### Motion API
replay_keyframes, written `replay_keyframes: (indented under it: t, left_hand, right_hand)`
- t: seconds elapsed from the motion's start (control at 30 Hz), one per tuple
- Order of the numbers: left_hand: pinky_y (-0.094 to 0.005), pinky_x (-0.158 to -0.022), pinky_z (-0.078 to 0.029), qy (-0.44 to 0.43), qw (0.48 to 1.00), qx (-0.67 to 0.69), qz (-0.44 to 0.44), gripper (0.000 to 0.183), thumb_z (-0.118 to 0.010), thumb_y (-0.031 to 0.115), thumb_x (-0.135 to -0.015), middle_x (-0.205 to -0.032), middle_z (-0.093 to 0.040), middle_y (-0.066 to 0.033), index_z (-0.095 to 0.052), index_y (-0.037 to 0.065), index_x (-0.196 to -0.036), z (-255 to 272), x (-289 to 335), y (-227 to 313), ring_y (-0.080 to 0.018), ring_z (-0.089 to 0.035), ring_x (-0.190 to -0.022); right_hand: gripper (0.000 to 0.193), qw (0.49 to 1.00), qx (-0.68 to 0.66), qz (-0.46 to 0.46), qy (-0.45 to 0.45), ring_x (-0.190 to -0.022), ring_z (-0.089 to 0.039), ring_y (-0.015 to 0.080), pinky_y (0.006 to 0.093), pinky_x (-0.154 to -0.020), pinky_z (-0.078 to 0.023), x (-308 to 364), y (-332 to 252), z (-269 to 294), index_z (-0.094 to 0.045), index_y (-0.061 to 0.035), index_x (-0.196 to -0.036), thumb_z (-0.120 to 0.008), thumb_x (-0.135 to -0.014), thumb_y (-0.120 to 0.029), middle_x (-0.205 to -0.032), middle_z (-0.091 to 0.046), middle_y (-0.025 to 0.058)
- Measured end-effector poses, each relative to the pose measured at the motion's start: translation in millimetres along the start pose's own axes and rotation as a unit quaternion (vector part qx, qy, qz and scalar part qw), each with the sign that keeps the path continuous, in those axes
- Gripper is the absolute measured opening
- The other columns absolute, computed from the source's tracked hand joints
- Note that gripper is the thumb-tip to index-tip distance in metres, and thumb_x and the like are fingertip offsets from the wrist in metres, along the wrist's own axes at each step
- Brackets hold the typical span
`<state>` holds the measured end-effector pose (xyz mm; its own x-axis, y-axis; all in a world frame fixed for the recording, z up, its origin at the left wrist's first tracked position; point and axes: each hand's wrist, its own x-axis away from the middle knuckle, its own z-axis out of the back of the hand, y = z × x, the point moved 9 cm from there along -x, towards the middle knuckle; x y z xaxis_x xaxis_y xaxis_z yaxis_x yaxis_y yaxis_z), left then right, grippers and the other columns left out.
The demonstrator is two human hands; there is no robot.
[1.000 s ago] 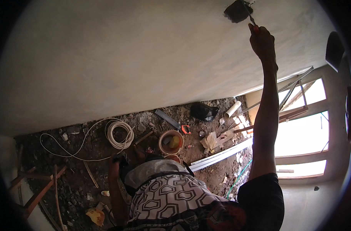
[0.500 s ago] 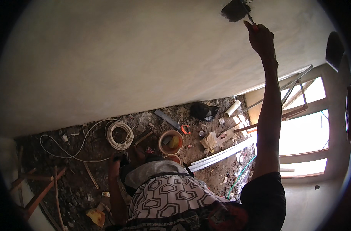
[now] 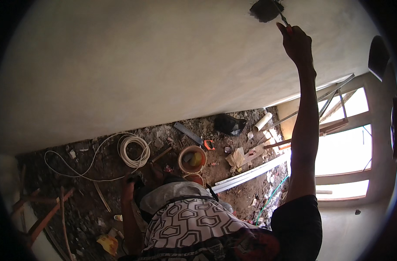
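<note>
My right hand (image 3: 297,42) is stretched up to the pale plastered wall (image 3: 155,65) and is shut on a thin tool with a red handle (image 3: 284,21). The tool's tip sits at the edge of a dark rough hole (image 3: 265,9) in the wall. My left hand (image 3: 129,182) hangs low by my hip, above the dirt floor, next to something small and dark; its fingers are too small and dim to read. A patterned shirt (image 3: 189,222) covers my body below.
On the dirt floor lie a coil of white cable (image 3: 134,151), an orange bucket (image 3: 192,159), a hand saw (image 3: 194,137), a black bag (image 3: 229,124), white pipes (image 3: 250,174), a green hose (image 3: 272,198) and reddish wooden sticks (image 3: 41,217). A bright window frame (image 3: 346,148) stands at right.
My right hand has shifted slightly at the hole, with the tool still in it. My left arm and the floor look the same.
</note>
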<state>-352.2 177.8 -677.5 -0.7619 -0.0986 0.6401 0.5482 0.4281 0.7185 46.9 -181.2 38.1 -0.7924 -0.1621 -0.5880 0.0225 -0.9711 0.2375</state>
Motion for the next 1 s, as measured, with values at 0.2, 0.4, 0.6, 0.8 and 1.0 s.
replay_keyframes:
  t: [0.2, 0.4, 0.6, 0.8, 1.0]
  left_hand:
    - [-0.0358, -0.100, -0.042, 0.033, 0.993, -0.113, 0.003, 0.053, -0.066, 0.011, -0.090, -0.130, -0.055, -0.0133, -0.046, 0.002, -0.138, -8.2, 20.8, 19.1, -0.0226, -0.054, -0.116]
    - [-0.0354, -0.103, -0.040, 0.017, 0.988, -0.150, -0.039, 0.051, -0.060, 0.013, -0.093, -0.133, -0.053, -0.0128, -0.044, 0.002, -0.140, 6.4, 1.5, -7.8, -0.0245, -0.051, -0.121]
    - [-0.0356, -0.105, -0.038, 0.018, 0.995, -0.100, 0.006, 0.054, -0.062, 0.016, -0.093, -0.134, -0.052, -0.0139, -0.043, 0.002, -0.141, -0.6, 1.0, -10.0, -0.0250, -0.049, -0.124]
    - [-0.0357, -0.103, -0.039, 0.024, 0.991, -0.133, -0.012, 0.056, -0.064, 0.018, -0.092, -0.135, -0.052, -0.0143, -0.043, 0.002, -0.141, -3.9, 15.2, 14.5, -0.0247, -0.050, -0.122]
    - [-0.0362, -0.103, -0.039, 0.024, 0.991, -0.130, 0.000, 0.055, -0.062, 0.011, -0.091, -0.137, -0.051, -0.0150, -0.043, 0.002, -0.142, 19.3, -15.9, -27.0, -0.0261, -0.050, -0.123]
  right_hand:
    - [0.053, 0.999, -0.034, -0.033, 0.004, -0.081, -0.067, 0.0428, 0.0497, -0.069, -0.054, 6.4, 6.4, 2.0, -0.062, 0.0009, -0.088, -0.054, -0.095, -0.051, -0.079, -0.068, 0.0237]
    - [0.054, 0.998, -0.017, -0.056, -0.012, -0.084, -0.067, 0.0442, 0.0502, -0.072, -0.053, 6.9, -1.0, 4.3, -0.063, 0.0020, -0.089, -0.055, -0.094, -0.051, -0.081, -0.068, 0.0248]
    - [0.053, 0.997, -0.023, -0.057, -0.046, -0.088, -0.066, 0.0438, 0.0507, -0.075, -0.053, 14.4, -8.1, 5.2, -0.064, 0.0018, -0.091, -0.054, -0.094, -0.050, -0.084, -0.068, 0.0253]
    - [0.052, 0.989, -0.040, -0.125, -0.060, -0.095, -0.065, 0.0435, 0.0505, -0.082, -0.052, 24.1, -14.6, 13.6, -0.065, 0.0011, -0.097, -0.056, -0.093, -0.050, -0.093, -0.069, 0.0248]
    - [0.051, 0.981, -0.044, -0.181, -0.061, -0.103, -0.064, 0.0446, 0.0505, -0.088, -0.051, 29.5, -31.4, 22.0, -0.066, -0.0010, -0.107, -0.056, -0.091, -0.049, -0.105, -0.068, 0.0249]
